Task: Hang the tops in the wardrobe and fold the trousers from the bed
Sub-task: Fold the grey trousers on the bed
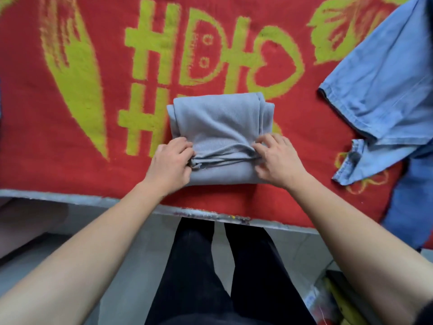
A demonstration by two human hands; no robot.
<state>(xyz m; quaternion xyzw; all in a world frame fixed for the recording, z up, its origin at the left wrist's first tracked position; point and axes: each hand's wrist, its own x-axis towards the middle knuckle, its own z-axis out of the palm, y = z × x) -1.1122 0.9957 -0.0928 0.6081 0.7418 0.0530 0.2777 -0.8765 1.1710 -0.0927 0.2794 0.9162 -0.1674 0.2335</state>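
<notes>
A pair of grey trousers (218, 123) lies folded into a compact bundle on the red bed cover (70, 165), near the bed's front edge. My left hand (169, 164) grips the bundle's left side, fingers curled into the folds. My right hand (275, 158) grips the right side of the same fold, fingertips tucked into the cloth. A blue denim garment (384, 85) lies spread on the bed at the right, apart from the bundle.
The red cover carries large yellow-green lettering and leaf shapes. The bed's grey front edge (77, 198) runs across below my hands. My legs in black trousers stand on a grey floor. Some coloured items (337, 299) sit on the floor at lower right.
</notes>
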